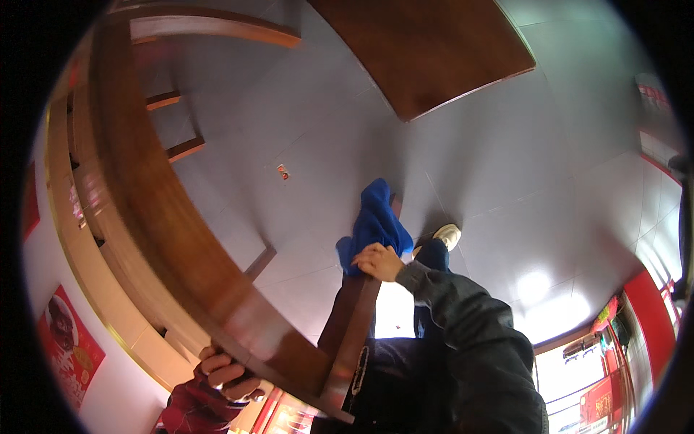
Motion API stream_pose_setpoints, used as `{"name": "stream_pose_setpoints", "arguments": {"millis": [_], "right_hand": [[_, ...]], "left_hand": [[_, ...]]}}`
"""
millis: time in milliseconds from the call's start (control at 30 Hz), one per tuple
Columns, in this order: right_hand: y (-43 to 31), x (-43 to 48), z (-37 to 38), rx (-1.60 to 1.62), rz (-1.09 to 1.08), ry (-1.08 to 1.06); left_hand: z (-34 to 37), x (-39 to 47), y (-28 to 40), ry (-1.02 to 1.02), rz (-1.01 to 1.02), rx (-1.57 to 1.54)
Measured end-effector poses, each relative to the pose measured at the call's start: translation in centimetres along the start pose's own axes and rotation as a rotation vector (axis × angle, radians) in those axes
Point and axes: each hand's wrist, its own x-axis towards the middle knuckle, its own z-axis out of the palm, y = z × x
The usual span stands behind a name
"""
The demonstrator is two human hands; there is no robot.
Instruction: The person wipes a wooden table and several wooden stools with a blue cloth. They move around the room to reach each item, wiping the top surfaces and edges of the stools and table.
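My right hand [379,262], in a dark grey sleeve, rests on a blue cloth [377,217] draped over the end of a narrow brown wooden part [355,314]. This part meets a long wooden board [200,255] of the same furniture, which looks like a bench. With fingers curled around the board's outer edge, my left hand [230,374], in a red patterned sleeve, grips it at the lower left. The cloth hangs in folds beyond my right fingers.
A brown tabletop [434,49] stands at the top. Grey floor tiles [320,141] hold a small red and white scrap [283,172]. Wooden legs [187,147] stick out beside the board. Light wooden seating [108,271] lines the left wall, near a red poster [70,347].
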Motion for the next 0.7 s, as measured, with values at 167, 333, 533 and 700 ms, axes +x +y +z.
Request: {"name": "stream_pose_setpoints", "arguments": {"millis": [167, 333, 533, 700], "right_hand": [[13.3, 5.1, 3.1, -0.478, -0.114, -0.167], [19.1, 7.2, 4.7, -0.224, 0.404, 0.065], [8.5, 2.0, -0.5, 0.563, 0.696, 0.228], [-12.7, -3.7, -12.5, 1.413, 0.340, -0.170]], "left_hand": [[1.8, -0.3, 0.0, 0.191, 0.014, -0.063], [0.9, 0.0, 0.8, 0.139, 0.023, 0.020], [-0.1, 1.3, 1.0, 0.031, -0.018, -0.035], [-0.5, 2.3, 1.2, -0.017, -0.057, -0.109]]}}
